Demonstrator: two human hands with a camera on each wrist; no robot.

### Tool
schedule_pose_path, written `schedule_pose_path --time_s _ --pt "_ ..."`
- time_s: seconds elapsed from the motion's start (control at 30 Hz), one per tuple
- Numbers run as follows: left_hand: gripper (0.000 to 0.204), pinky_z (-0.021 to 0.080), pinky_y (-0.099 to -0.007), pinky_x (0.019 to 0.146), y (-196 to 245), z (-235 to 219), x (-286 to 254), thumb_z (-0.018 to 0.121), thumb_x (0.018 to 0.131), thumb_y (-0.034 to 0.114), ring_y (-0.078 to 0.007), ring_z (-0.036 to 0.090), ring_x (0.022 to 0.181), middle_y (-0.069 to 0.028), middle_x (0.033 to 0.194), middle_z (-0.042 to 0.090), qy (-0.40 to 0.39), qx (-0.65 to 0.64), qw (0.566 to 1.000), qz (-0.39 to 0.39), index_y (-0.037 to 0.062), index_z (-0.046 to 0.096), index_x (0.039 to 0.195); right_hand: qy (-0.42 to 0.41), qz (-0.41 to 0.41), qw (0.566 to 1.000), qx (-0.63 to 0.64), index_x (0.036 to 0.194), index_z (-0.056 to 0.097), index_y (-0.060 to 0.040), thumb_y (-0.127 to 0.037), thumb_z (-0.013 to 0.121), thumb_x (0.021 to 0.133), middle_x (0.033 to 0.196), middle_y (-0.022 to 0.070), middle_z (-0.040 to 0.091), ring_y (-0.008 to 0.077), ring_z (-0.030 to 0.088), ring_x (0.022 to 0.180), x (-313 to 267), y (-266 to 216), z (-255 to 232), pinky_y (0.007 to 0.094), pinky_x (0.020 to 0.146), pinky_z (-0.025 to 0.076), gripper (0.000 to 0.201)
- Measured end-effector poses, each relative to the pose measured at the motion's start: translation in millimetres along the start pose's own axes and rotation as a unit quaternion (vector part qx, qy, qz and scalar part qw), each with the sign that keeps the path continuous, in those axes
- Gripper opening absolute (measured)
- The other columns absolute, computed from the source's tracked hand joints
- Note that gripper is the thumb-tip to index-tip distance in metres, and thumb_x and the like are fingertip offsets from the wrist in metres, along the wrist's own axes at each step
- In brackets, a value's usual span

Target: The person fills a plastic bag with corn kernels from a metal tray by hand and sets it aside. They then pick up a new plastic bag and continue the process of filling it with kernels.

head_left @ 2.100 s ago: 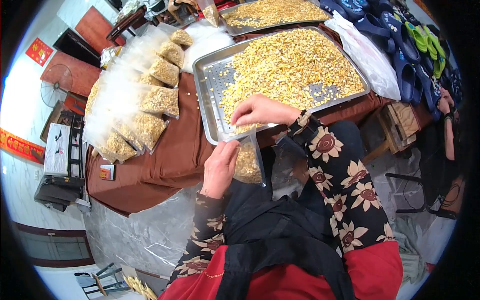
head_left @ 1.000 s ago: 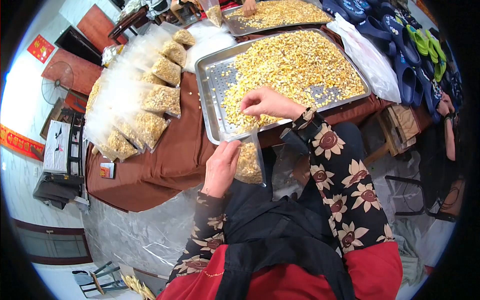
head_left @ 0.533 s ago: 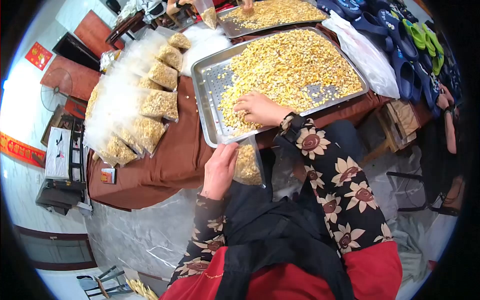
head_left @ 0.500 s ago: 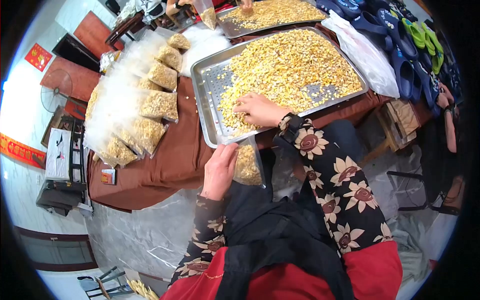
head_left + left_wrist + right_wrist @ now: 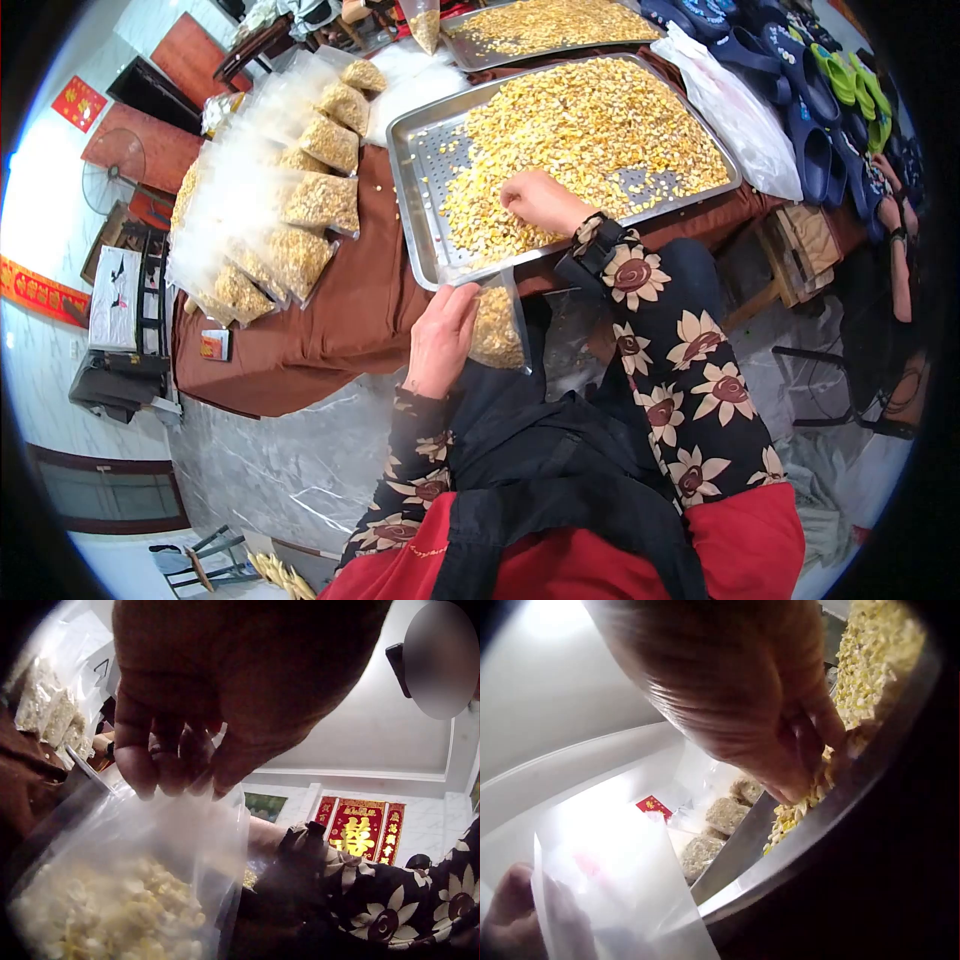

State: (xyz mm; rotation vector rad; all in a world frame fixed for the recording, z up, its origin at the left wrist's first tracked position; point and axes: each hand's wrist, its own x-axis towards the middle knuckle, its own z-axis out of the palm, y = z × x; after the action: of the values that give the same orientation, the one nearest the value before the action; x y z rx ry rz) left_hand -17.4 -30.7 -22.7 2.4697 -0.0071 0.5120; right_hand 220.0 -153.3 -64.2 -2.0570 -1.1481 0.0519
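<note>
A clear plastic bag [image 5: 497, 338], partly filled with yellow corn kernels, hangs beside the near left corner of the metal tray [image 5: 421, 266]. My left hand [image 5: 440, 335] pinches its upper edge between thumb and fingers; in the left wrist view the bag [image 5: 169, 862] droops below the fingertips. A broad heap of loose kernels [image 5: 600, 125] covers most of the tray. My right hand [image 5: 548, 203] is down at the near side of this heap. Its fingers are curled onto corn in the right wrist view, with kernels [image 5: 825, 769] showing at the fingertips.
Several filled bags [image 5: 325, 200] stand in rows on the brown cloth [image 5: 300, 350], left of the tray. Behind is a second tray of kernels [image 5: 550, 28]. White plastic [image 5: 725, 110] and clogs [image 5: 815, 150] lie to the right; a small box [image 5: 214, 345] sits front left.
My right hand rises from near the bag's mouth, then dips into the kernels and shifts slightly right, its fingers now more curled. My left hand keeps the bag in place.
</note>
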Motion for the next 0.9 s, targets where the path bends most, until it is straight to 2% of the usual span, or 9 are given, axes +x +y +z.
schedule_pose_path --time_s 0.17,0.23,0.3,0.47,0.57,0.63,0.7,0.83,0.9 --pt "0.017 0.048 -0.0396 0.067 0 0 0 0.057 0.087 0.007 -0.0337 0.058 0.081 -0.0126 0.088 0.055 -0.002 -0.003 1.000 -0.003 0.0081 0.058 0.104 -0.126 0.055 0.966 0.219 0.089 0.068 0.0007 -0.010 0.065 0.080 0.077 0.0065 0.067 0.0110 0.062 0.068 0 -52 -30 0.0278 0.063 0.049 0.015" --pt "0.017 0.048 -0.0397 0.067 0 0 1 0.057 0.087 0.007 -0.0339 0.058 0.081 -0.0128 0.088 0.055 -0.001 -0.001 1.000 -0.002 0.0080 0.058 0.104 -0.178 0.068 0.948 0.255 0.091 0.069 0.0006 -0.012 0.066 0.081 0.080 0.0047 0.069 0.0113 0.063 0.072 0 -62 -26 0.0278 0.067 0.050 0.016" --pt "0.017 0.048 -0.0399 0.067 1 0 1 0.057 0.087 0.008 -0.0341 0.058 0.081 -0.0130 0.088 0.055 -0.001 0.002 1.000 -0.001 0.0080 0.058 0.104 -0.208 -0.051 0.949 0.231 0.096 0.069 -0.0003 -0.011 0.065 0.082 0.085 0.0057 0.070 0.0127 0.064 0.077 -6 -77 -27 0.0274 0.073 0.050 0.018" --pt "0.017 0.048 -0.0404 0.067 -2 2 0 0.057 0.088 0.008 -0.0345 0.059 0.082 -0.0131 0.089 0.055 0.004 0.010 1.000 0.005 0.0077 0.058 0.104 -0.227 -0.063 0.954 0.188 0.100 0.069 -0.0012 -0.015 0.063 0.084 0.090 0.0088 0.071 0.0142 0.066 0.083 -13 -84 -31 0.0280 0.076 0.050 0.022" --pt "0.017 0.048 -0.0402 0.068 -2 1 0 0.057 0.087 0.007 -0.0343 0.059 0.083 -0.0128 0.089 0.056 -0.003 0.011 1.000 0.003 0.0077 0.058 0.104 -0.212 0.060 0.939 0.262 0.101 0.069 -0.0018 -0.017 0.062 0.084 0.091 0.0099 0.071 0.0147 0.066 0.084 -12 -68 -34 0.0285 0.076 0.050 0.024" --pt "0.017 0.048 -0.0400 0.068 -1 1 0 0.058 0.087 0.007 -0.0342 0.059 0.083 -0.0126 0.090 0.056 -0.004 0.009 1.000 0.001 0.0078 0.058 0.104 -0.090 -0.018 0.985 0.145 0.096 0.071 -0.0051 -0.025 0.065 0.079 0.087 0.0119 0.070 0.0239 0.067 0.082 -12 -42 -42 0.0337 0.075 0.051 0.027" --pt "0.018 0.048 -0.0398 0.068 -1 1 -1 0.058 0.087 0.007 -0.0341 0.059 0.083 -0.0125 0.090 0.056 -0.005 0.008 1.000 -0.002 0.0078 0.058 0.104 -0.057 0.054 0.996 -0.034 0.098 0.069 -0.0063 -0.036 0.067 0.076 0.093 0.0140 0.069 0.0305 0.065 0.089 -19 -13 -56 0.0380 0.079 0.051 0.036" --pt "0.018 0.048 -0.0397 0.068 0 0 0 0.058 0.087 0.006 -0.0340 0.059 0.083 -0.0124 0.089 0.056 -0.006 0.005 1.000 -0.001 0.0080 0.058 0.104 -0.081 0.119 0.970 -0.198 0.102 0.066 -0.0061 -0.045 0.069 0.072 0.099 0.0174 0.066 0.0345 0.062 0.097 -36 12 -68 0.0416 0.084 0.049 0.049" --pt "0.018 0.048 -0.0398 0.068 0 1 0 0.058 0.087 0.007 -0.0340 0.059 0.083 -0.0124 0.089 0.056 -0.004 0.003 1.000 -0.001 0.0081 0.058 0.104 -0.186 0.190 0.945 -0.189 0.107 0.064 -0.0045 -0.050 0.070 0.071 0.104 0.0204 0.064 0.0349 0.061 0.100 -35 0 -70 0.0430 0.085 0.049 0.058"
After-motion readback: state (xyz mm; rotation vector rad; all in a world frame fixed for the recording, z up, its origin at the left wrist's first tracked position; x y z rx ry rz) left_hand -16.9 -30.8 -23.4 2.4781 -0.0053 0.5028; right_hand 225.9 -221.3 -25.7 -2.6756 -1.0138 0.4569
